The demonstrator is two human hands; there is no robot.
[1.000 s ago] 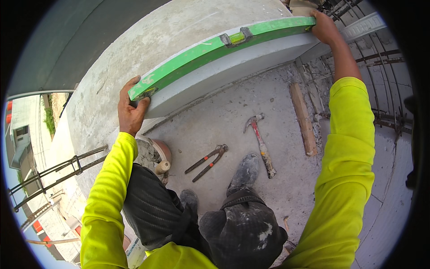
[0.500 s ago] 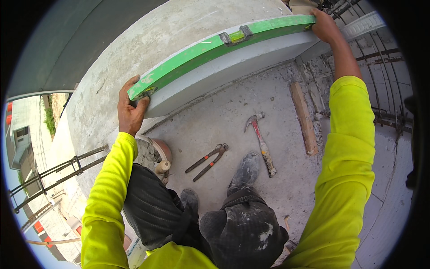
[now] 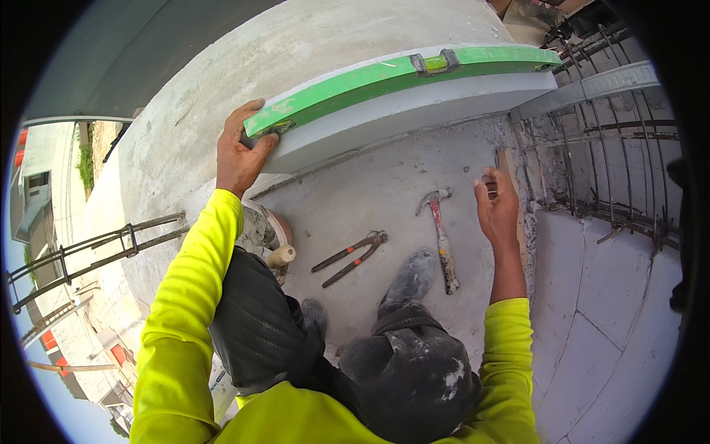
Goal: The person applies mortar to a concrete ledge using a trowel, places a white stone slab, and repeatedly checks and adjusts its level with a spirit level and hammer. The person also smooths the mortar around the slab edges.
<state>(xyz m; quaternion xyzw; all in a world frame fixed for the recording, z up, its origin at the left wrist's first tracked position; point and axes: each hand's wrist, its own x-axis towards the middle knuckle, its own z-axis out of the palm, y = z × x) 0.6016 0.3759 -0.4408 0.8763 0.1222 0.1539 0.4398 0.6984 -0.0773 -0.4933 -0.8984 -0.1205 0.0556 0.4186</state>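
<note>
A long green spirit level [image 3: 355,89] lies along the top of a pale grey block [image 3: 414,111]. My left hand [image 3: 242,152] is closed round its left end, thumb in front and fingers behind. The level's far right end is free of any hand. Lower down, my right hand [image 3: 499,206] hangs over the floor with loosely curled fingers, thumb apart and nothing visible in it. Beneath that hand a wooden strip [image 3: 506,161] is mostly covered. A claw hammer [image 3: 442,244] with a worn handle rests left of my right hand. End-cutting pincers [image 3: 351,255] lie farther left, jaws toward the hammer.
A bucket [image 3: 279,228] with a wooden-handled tool [image 3: 281,257] stands beside my left knee. Exposed steel bars [image 3: 621,133] line the right side, above a pale block wall [image 3: 584,296]. More reinforcing bars [image 3: 96,255] jut out at left. My dusty boot [image 3: 408,281] is near the pincers.
My right hand has let go of the level's right end and come down toward the floor beside the hammer. My left hand keeps its hold; the whole view has shifted slightly.
</note>
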